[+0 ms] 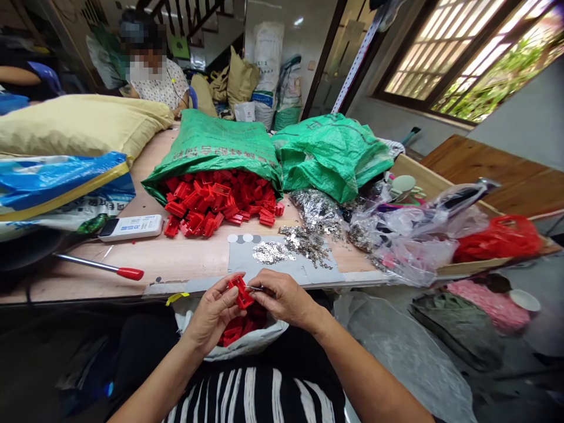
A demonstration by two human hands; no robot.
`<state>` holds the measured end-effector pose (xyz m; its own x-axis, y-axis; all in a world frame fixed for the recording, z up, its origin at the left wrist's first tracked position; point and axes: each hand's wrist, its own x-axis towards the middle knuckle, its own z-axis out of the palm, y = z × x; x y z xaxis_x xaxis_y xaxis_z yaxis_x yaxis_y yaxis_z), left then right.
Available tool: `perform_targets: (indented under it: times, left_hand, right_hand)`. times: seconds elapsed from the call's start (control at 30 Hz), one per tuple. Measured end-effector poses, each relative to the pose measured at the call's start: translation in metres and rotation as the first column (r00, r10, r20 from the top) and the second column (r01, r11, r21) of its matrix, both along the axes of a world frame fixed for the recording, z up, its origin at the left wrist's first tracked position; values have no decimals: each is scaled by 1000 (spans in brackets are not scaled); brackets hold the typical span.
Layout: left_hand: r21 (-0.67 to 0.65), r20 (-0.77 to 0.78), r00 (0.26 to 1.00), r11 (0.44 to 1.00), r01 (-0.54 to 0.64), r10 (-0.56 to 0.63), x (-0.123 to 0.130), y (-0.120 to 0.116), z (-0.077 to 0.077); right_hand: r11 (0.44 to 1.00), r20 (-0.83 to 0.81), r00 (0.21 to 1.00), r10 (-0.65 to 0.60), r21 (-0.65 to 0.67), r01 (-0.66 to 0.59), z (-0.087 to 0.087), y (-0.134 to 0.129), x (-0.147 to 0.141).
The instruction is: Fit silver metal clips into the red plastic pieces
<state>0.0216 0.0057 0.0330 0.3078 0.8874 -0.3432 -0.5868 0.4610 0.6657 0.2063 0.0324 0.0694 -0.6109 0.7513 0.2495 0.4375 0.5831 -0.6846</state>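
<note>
My left hand (217, 305) is closed round a small red plastic housing (240, 292), tilted with its open side up. My right hand (282, 296) pinches a thin metal tool (254, 288), perhaps tweezers, whose tip reaches the housing. Below both hands a white bag (264, 343) in my lap holds more red housings. Small silvery metal pieces (271, 251) lie on a grey sheet (240, 264) just beyond my hands, with a darker heap of metal pieces (308, 245) to their right. Farther off, red housings (207, 200) spill from a green woven sack (220, 135).
Another green sack (330, 153) and plastic bags (409, 229) crowd the right side. To the left are a white device (131, 227), a red-tipped lever (130, 273), a blue-and-white sack (66, 182) and a beige sack (83, 126). A person (161, 82) sits across the table.
</note>
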Motion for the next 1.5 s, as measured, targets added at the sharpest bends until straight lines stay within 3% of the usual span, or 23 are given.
perform_targets:
  times: [0.1, 0.2, 0.23, 0.3, 0.4, 0.43, 0.5, 0.63, 0.7, 0.8, 0.87, 1.17, 1.33, 1.5]
  left_hand:
    - [74, -111, 994, 997, 15, -7, 0, 4, 0]
    - [292, -389, 917, 956, 34, 86, 0, 16, -1]
    - [385, -503, 851, 920, 68, 148, 0, 21, -1]
    - [554, -689, 652, 810, 193, 317, 1, 33, -4]
    - [665, -745, 346, 584, 466, 571, 5, 49, -11]
    - [664, -728, 293, 530, 528, 620, 6, 54, -13]
    - [654, -709, 251, 483, 583, 659, 7, 60, -16]
    - [671, -701, 239, 509, 539, 672, 2, 65, -16]
    - [670, -735, 278, 598, 440, 619, -3, 66, -15]
    - [589, -768, 462, 772, 239, 443, -10, 64, -14]
    - [542, -730, 568, 828, 141, 381, -12, 62, -14]
    - [393, -399, 859, 906, -156, 321, -12, 40, -4]
    - [357, -331, 887, 913, -199, 323, -16, 26, -8]
    - [464, -365, 833, 857, -224, 415, -16, 20, -9]
  right_hand:
    - [998, 6, 999, -53, -33, 53, -1, 0, 0]
    - [979, -17, 980, -197, -60, 195, -7, 2, 1]
    - [968, -32, 969, -245, -70, 242, -10, 2, 1]
    - [946, -57, 947, -317, -88, 312, -16, 4, 3]
    - [927, -74, 927, -369, -101, 361, -26, 4, 8]
    - [924, -76, 923, -377, -102, 369, -29, 4, 9]
    - [918, -83, 916, -392, -104, 383, -34, 3, 12]
    - [896, -79, 895, -439, -112, 430, -41, 3, 18]
    - [889, -55, 890, -454, -105, 447, -44, 5, 19]
    - [892, -2, 894, -449, -66, 448, -46, 8, 15]
    - [901, 53, 901, -431, -32, 433, -47, 11, 9]
    - [925, 326, 865, -381, 137, 355, -46, 34, -30]
    - [942, 371, 866, -336, 146, 303, -49, 46, -34]
    - [930, 104, 925, -367, 53, 363, -45, 43, -25]
